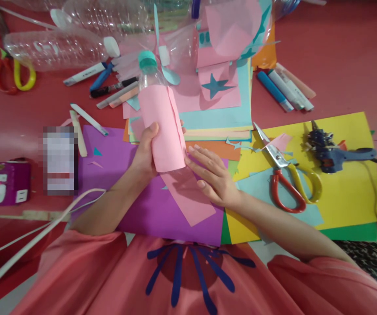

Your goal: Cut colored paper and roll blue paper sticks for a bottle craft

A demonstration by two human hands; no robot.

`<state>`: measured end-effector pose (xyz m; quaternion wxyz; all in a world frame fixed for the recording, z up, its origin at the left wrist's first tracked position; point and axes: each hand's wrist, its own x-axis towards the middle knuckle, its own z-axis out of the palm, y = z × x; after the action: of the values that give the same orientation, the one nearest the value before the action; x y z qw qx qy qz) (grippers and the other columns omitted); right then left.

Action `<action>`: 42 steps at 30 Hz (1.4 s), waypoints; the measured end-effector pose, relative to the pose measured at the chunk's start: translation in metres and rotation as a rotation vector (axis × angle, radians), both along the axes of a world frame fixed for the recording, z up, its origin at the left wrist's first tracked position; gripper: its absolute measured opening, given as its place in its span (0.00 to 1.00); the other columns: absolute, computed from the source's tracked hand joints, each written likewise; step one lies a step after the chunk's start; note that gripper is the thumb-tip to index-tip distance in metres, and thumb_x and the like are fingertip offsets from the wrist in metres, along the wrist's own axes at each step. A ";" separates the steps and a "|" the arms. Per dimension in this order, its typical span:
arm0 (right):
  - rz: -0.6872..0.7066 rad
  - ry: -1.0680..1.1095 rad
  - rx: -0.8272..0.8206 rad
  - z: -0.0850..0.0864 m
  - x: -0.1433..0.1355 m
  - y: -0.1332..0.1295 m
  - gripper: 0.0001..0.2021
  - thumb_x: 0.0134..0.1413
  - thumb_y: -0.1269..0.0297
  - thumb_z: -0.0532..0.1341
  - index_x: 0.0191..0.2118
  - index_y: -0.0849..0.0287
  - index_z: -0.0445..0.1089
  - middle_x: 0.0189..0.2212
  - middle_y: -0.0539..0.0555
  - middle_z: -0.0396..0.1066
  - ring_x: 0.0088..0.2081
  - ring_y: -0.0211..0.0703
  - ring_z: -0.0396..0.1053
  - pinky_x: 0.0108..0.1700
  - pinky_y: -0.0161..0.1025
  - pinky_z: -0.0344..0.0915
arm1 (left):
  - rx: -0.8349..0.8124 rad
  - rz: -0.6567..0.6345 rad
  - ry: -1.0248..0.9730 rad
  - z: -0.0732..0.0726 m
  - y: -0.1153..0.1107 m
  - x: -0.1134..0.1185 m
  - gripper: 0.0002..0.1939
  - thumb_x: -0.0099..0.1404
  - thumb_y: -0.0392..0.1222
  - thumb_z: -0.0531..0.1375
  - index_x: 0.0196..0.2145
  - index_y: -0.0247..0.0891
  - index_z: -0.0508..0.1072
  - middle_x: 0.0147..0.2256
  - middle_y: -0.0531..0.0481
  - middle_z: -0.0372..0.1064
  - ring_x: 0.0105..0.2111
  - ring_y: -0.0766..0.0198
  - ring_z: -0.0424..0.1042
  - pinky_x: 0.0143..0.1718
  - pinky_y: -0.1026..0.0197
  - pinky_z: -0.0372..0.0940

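A clear plastic bottle (154, 79) with a teal cap is wrapped in pink paper (164, 131), tilted with its cap away from me. My left hand (145, 146) grips it from the left, thumb on the paper and fingertips showing at the far side. The paper's overlapping edge runs down the right side of the bottle. My right hand (213, 175) has its fingers stretched out, their tips at the lower right of the wrap; nothing is held in it. Beneath the bottle a pink paper strip (195, 203) lies on a purple sheet (136, 205).
Red-and-yellow scissors (282, 168) and a blue glue gun (339, 153) lie on a yellow sheet (349, 197). Markers (275, 91) lie at the upper right. Empty bottles (60, 48) stand across the back left. A purple power adapter (8, 181) and a white cable (44, 240) are at left.
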<state>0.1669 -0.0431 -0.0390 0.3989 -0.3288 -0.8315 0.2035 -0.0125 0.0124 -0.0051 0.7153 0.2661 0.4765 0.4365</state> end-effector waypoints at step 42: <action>-0.098 0.139 -0.245 -0.001 0.002 0.006 0.31 0.62 0.47 0.55 0.65 0.54 0.50 0.54 0.63 0.69 0.53 0.50 0.71 0.52 0.50 0.71 | 0.010 0.163 0.020 -0.006 -0.007 0.014 0.24 0.58 0.58 0.62 0.45 0.40 0.68 0.47 0.47 0.73 0.57 0.54 0.67 0.55 0.53 0.65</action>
<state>0.1684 -0.0372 -0.0395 0.4220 -0.4005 -0.7536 0.3060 0.0015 0.0056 -0.0116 0.6712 0.2343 0.5017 0.4928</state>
